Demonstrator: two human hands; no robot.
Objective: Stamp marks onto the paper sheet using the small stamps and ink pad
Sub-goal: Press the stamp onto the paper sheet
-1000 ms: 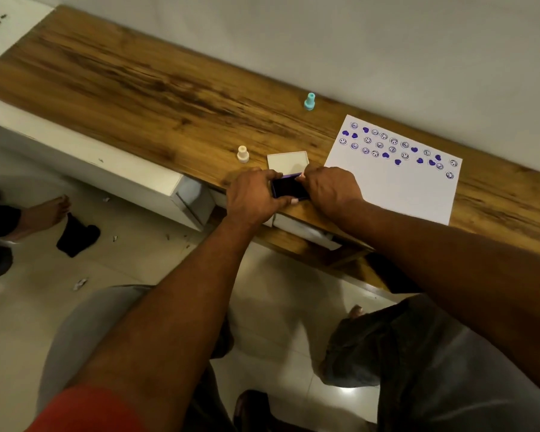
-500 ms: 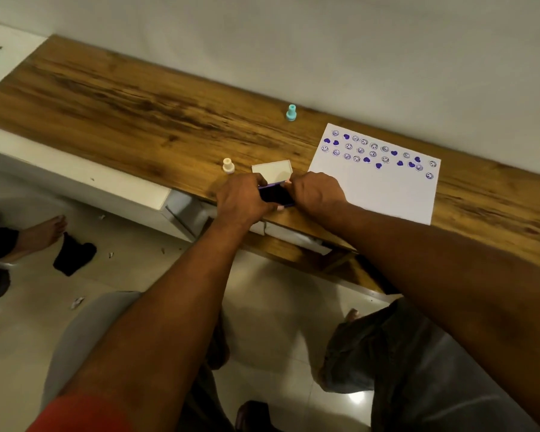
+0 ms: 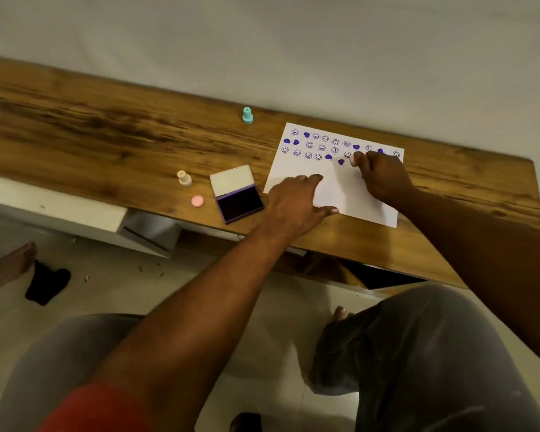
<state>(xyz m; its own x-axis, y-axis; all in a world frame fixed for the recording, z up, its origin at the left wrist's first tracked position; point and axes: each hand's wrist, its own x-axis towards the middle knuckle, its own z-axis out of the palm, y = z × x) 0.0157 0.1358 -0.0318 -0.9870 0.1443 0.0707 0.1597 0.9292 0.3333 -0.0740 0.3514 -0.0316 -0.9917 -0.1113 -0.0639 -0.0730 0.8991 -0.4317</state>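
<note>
Both on paper sheet (image 3: 340, 198): L grip (image 3: 293, 201) spread flat, R grip (image 3: 384, 177) pinching stamp (image 3: 353, 160).

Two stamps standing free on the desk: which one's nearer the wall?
The teal stamp, alone at the back; the cream stamp stands nearer the front edge, beside the open ink pad.

Open desk (image 3: 91, 129) leftward — ink pad (image 3: 239, 194), cream stamp (image 3: 184, 178) stand nearside.

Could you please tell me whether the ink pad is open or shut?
Open: the ink pad has its pale lid folded back, dark pad exposed.
</note>
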